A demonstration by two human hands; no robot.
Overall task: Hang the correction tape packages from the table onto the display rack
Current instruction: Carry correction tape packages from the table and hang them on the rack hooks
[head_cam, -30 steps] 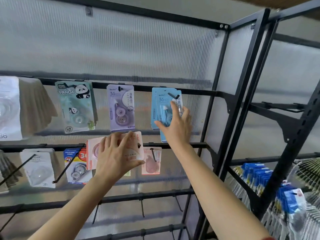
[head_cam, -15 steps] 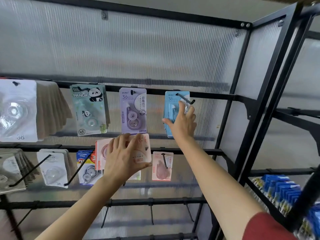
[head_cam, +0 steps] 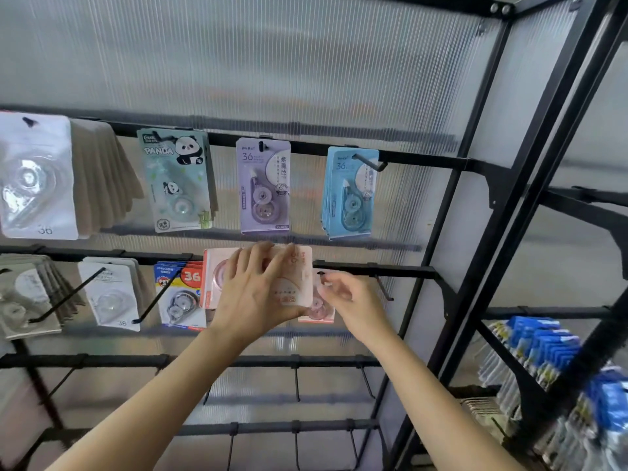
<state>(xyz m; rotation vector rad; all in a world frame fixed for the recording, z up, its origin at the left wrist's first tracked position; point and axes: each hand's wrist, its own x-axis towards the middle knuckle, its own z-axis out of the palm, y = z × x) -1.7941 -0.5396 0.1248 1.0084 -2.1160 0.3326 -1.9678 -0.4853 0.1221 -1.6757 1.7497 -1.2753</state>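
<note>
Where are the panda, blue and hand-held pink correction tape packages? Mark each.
Panda correction tape package (head_cam: 175, 180): head view, middle of the card front.
Blue correction tape package (head_cam: 351, 202): head view, on the clear blister.
Pink correction tape packages (head_cam: 299, 283): head view, uncovered right part of the front card.

I see pink correction tape packages, stacked and held upright, before the display rack, at its second rail.

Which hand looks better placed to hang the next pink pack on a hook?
Right, probably. The right hand is at the edge of the pink stack, next to the hook bearing a matching pink pack; the left hand grips that stack.
</note>
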